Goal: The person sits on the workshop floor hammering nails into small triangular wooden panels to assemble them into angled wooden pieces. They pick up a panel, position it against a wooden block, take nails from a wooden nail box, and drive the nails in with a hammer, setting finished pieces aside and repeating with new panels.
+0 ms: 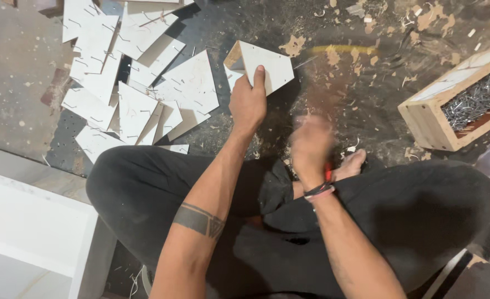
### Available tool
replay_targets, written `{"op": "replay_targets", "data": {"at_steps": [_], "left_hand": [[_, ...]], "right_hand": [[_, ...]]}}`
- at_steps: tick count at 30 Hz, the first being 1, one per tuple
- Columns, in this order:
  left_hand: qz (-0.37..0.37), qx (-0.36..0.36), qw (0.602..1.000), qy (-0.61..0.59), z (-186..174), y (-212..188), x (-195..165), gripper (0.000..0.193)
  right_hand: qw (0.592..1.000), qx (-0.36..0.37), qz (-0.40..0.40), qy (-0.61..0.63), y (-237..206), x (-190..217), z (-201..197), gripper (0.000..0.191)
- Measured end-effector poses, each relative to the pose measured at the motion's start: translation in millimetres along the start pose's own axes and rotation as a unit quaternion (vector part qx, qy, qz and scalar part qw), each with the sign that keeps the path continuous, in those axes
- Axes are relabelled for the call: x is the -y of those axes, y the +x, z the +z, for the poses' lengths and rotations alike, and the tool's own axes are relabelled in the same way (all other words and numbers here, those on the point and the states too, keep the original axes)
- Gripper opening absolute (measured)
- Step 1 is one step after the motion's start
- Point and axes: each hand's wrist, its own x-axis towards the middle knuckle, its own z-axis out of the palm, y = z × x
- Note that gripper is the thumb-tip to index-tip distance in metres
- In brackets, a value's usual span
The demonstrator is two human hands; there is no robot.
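Note:
My left hand (248, 101) grips a white triangular board piece (267, 65), holding it on edge on the dusty floor in front of my crossed legs. My right hand (310, 143) is blurred with motion just right of it, low above the floor near my bare foot (351, 165). A bit of red shows at its wrist side; I cannot make out what, if anything, it holds.
A heap of white triangular board pieces (145, 83) with small staples or nails in them lies to the left. A wooden box of nails (466, 99) stands at the right. White furniture panels (29, 232) are at lower left. Wood chips litter the floor.

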Motion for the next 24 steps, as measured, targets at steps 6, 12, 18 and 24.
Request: {"op": "replay_targets", "data": {"at_steps": [6,12,18,24], "left_hand": [[0.02,0.015,1.0,-0.005,-2,0,1,0.064],[0.021,0.005,1.0,0.0,-3,2,0,0.063],[0.009,0.002,1.0,-0.027,-8,-2,0,0.063],[0.027,-0.005,0.997,-0.068,-5,6,6,0.058]], "right_hand": [[0.998,-0.009,-0.027,0.063,10,12,-39,0.038],[0.987,-0.018,-0.078,0.14,-6,21,-3,0.033],[0.981,0.067,0.172,0.06,10,13,-27,0.034],[0.988,0.009,0.056,0.144,14,-32,-48,0.033]]}}
